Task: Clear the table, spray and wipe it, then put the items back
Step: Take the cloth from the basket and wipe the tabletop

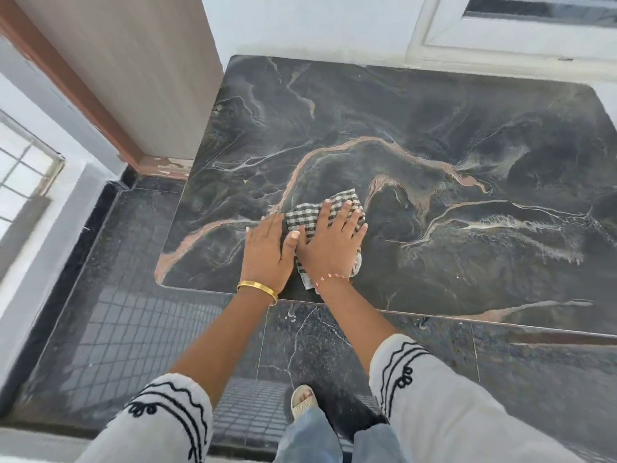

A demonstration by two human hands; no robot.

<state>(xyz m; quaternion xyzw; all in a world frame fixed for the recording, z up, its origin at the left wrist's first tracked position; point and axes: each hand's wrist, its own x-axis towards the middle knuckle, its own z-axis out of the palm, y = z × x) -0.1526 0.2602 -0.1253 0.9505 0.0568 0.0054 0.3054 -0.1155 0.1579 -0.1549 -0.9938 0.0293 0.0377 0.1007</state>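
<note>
A dark marble table top (450, 121) with pink and white veins fills the middle and right of the view, and no items stand on it. A black-and-white checked cloth (302, 215) lies flat near its front left part. My right hand (330, 240), with a red and white thread bracelet, presses palm-down on the cloth with fingers spread. My left hand (267, 248), with a gold bangle, lies flat on the bare marble just left of the cloth. Its thumb touches the cloth's edge beside my right hand.
A wood-grain panel with a brown frame (133, 68) stands against the table's back left corner. A white window frame (500, 38) runs along the wall behind. Dark glossy floor tiles (133, 329) lie in front and to the left. My sandalled foot (302, 401) is below the table's front edge.
</note>
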